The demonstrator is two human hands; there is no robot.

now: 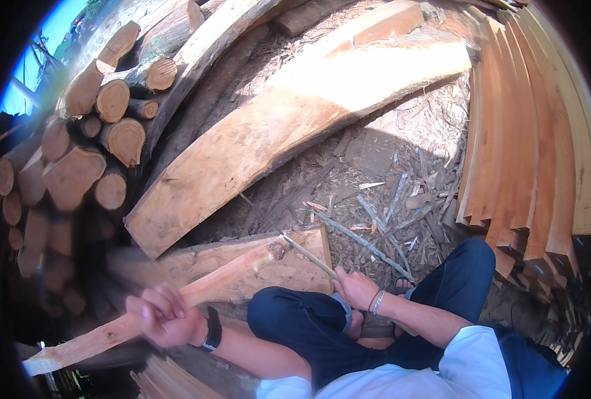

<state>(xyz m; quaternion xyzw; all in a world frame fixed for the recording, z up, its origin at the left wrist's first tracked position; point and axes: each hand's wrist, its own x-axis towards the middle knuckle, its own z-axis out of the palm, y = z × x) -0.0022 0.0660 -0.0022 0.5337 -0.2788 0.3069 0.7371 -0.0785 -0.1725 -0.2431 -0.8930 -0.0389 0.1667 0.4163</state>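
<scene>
My left hand (165,318) is closed around a long, narrow strip of peeled wood (229,270), its curled fingers slightly blurred. The strip slants from the lower left up to a dark knot (277,251) near its far end. In my right hand (356,290), closed in front of my crossed legs, is a thin straight tool (308,256); I cannot make out whether it is a knife. The tool's tip lies close to the knot. Beneath the strip's far end is a thick wooden board (308,266) on the ground.
Cut logs (76,174) are stacked at the left. A large curved slab (255,143) stretches across the middle. Long sawn planks (528,146) are piled at the right. Bark, chips and thin sticks (362,243) litter the ground; more strips (175,380) lie at the lower left.
</scene>
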